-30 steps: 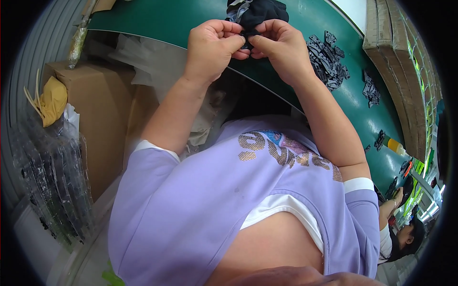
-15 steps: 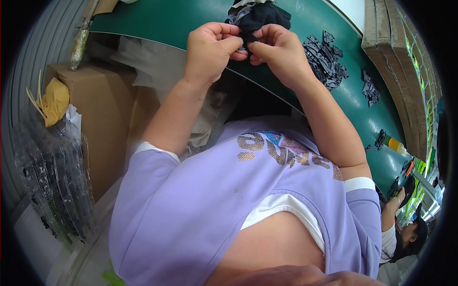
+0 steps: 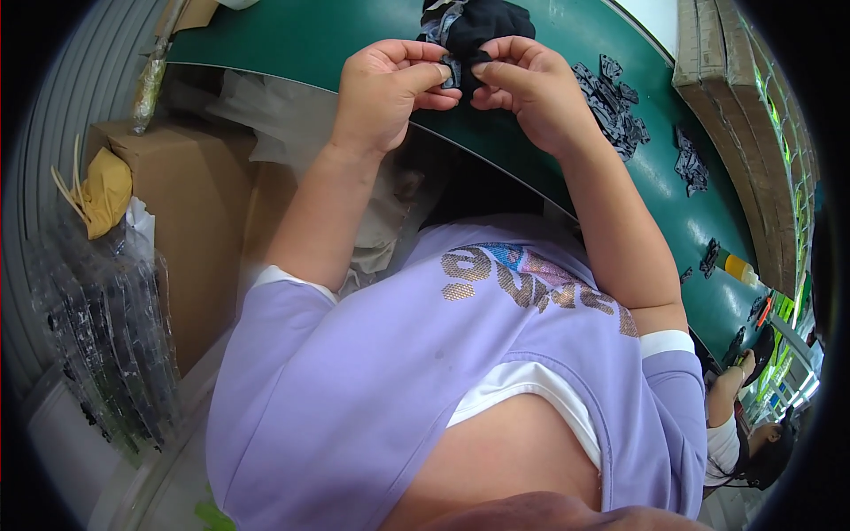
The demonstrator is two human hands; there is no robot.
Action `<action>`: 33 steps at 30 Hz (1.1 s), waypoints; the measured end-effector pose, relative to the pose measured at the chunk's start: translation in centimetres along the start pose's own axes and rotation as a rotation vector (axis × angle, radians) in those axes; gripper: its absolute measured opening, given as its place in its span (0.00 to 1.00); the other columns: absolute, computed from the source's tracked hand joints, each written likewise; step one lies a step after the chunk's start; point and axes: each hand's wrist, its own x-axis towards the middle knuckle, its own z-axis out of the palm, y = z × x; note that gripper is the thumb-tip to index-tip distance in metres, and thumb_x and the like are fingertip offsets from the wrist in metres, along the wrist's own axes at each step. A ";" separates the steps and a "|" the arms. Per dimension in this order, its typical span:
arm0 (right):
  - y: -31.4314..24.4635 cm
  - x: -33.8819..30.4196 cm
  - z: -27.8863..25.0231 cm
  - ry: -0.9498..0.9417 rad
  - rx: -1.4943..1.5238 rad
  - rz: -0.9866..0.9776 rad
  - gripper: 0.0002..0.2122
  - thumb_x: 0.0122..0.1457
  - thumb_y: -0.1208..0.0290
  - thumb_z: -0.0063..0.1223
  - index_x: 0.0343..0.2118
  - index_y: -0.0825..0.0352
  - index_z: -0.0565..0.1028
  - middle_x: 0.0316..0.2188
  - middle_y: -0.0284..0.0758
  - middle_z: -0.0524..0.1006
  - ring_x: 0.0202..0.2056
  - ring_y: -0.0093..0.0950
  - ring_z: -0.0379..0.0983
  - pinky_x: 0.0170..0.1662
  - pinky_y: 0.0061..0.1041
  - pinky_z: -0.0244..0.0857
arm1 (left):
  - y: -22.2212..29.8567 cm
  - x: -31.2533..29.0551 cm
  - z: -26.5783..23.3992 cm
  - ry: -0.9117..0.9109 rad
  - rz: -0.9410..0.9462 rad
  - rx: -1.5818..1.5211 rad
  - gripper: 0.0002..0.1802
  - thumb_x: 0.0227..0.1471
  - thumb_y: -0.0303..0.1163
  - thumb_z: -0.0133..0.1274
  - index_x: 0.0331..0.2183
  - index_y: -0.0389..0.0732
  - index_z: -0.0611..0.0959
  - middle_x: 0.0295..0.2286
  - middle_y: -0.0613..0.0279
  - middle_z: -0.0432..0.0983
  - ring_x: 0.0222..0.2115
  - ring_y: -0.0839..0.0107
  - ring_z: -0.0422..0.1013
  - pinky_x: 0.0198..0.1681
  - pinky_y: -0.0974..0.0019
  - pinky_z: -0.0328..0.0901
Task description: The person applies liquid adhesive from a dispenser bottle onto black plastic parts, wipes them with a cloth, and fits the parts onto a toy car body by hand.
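Observation:
A bunched black cloth (image 3: 496, 25) lies on the green table (image 3: 301, 49), with a grey patterned part at its left side. My left hand (image 3: 382, 93) pinches a small grey-and-black piece of fabric (image 3: 452, 73) between thumb and fingertips at the near edge of this cloth. Facing it, my right hand (image 3: 536, 88) has thumb and forefinger closed on the black cloth. A short stretch of dark fabric runs between the two pinches. What lies beneath the fingertips is hidden.
Several crumpled dark grey patterned pieces (image 3: 611, 111) are piled right of my right hand, with smaller ones (image 3: 690, 164) beyond. A tall cardboard carton (image 3: 735, 115) borders the table's right side. At left stand a cardboard box (image 3: 190, 221) and clear plastic packs (image 3: 106, 336). Another person (image 3: 728, 434) sits at lower right.
My hands have drawn slightly apart, the right one shifting right. More of the small grey-and-black piece shows at my left fingertips. The black cloth has moved slightly up and left.

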 end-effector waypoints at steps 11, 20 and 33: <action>1.1 -0.3 1.5 0.049 -0.380 -0.166 0.10 0.50 0.79 0.53 0.36 0.74 0.69 0.26 0.37 0.75 0.27 0.23 0.75 0.31 0.19 0.70 | -0.1 0.1 -0.1 -0.012 0.011 0.034 0.11 0.44 0.17 0.52 0.35 0.24 0.75 0.27 0.50 0.75 0.21 0.68 0.75 0.25 0.72 0.74; 2.0 1.0 1.5 0.266 -0.226 -0.321 0.08 0.55 0.80 0.46 0.38 0.73 0.68 0.29 0.38 0.75 0.27 0.25 0.76 0.32 0.20 0.72 | 0.5 0.0 -0.7 -0.041 -0.067 -0.051 0.11 0.45 0.17 0.52 0.35 0.26 0.76 0.27 0.52 0.76 0.22 0.66 0.76 0.24 0.71 0.74; 0.1 -4.7 1.5 0.054 -0.092 -0.037 0.08 0.52 0.77 0.52 0.36 0.73 0.74 0.27 0.34 0.76 0.27 0.20 0.72 0.29 0.17 0.67 | 0.9 -3.0 0.6 -0.060 0.192 0.080 0.11 0.47 0.17 0.52 0.37 0.27 0.77 0.26 0.54 0.76 0.23 0.70 0.76 0.26 0.72 0.74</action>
